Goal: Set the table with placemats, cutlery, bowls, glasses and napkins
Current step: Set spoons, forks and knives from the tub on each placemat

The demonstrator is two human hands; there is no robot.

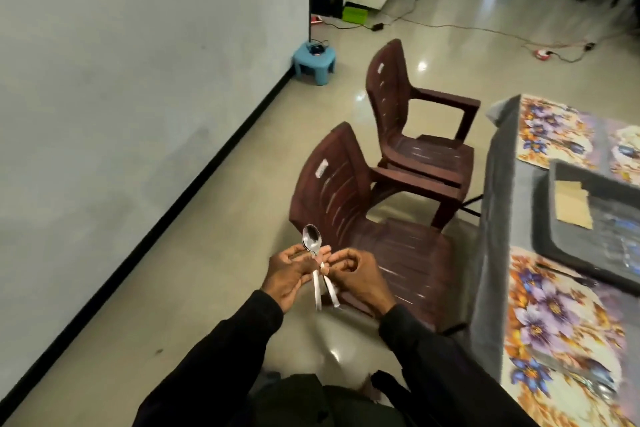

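My left hand point(289, 276) and my right hand point(356, 276) meet in front of me, over the floor beside a chair. Between them they hold a metal spoon point(310, 238) bowl-up, with a second piece of cutlery point(330, 291) whose handle hangs down beside the spoon's. Fingers of both hands pinch the handles where they cross. To my right stands the table point(495, 204) under a grey cloth, with floral placemats: one near point(554, 322), one far point(550, 132). A piece of cutlery point(602, 388) lies on the near placemat, blurred.
Two brown plastic chairs stand at the table's left side, one near point(349, 204), one far point(398, 107). A dark grey tray point(554, 218) on the table holds a tan card. A blue stool point(313, 61) and floor cables lie farther off. A wall runs along my left.
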